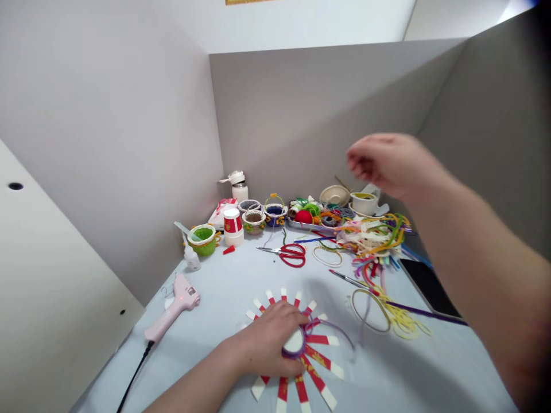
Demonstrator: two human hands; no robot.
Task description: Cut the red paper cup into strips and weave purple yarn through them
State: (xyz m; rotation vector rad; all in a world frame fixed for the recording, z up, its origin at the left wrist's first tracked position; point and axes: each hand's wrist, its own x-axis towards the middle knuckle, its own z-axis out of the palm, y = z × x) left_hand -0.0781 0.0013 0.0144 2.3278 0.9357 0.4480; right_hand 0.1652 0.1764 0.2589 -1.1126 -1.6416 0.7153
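My left hand lies palm down on a paper cup cut into red and white strips that fan out flat on the table. Its fingers curl round the cup's round base, where a purple pipe cleaner is wound. My right hand is raised in the air above the back right of the table, over a pile of coloured pipe cleaners. Its fingers are loosely curled and blurred by motion; I cannot make out anything in them.
A pink glue gun lies at the left with its black cord. Red scissors lie mid-table. Small woven cup baskets, a red and white cup and a white bottle stand at the back. A dark phone lies at the right. Grey partition walls surround the table.
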